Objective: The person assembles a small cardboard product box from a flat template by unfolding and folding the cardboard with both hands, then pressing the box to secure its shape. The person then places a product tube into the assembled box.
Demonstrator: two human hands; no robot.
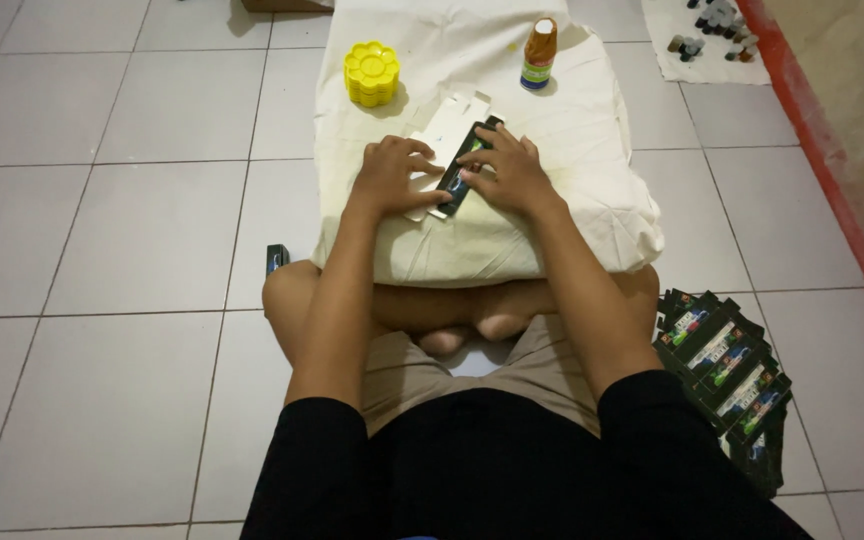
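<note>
A white tiled floor [102, 220] is being used as the base across the whole frame. A cream pillow [552, 215] is being carried at upper centre. On it, a yellow flower-shaped container [371, 73] is being supported at its upper left, an amber dropper bottle [539, 55] upright at its upper right, and a flattened carton [452, 150] at its middle. A stack of dark flat cartons [727, 370] is being kept on the tiles at lower right, a small dark box [277, 258] left of the pillow, and a white cloth [672, 45] bearing small bottles [712, 25] at upper right.
</note>
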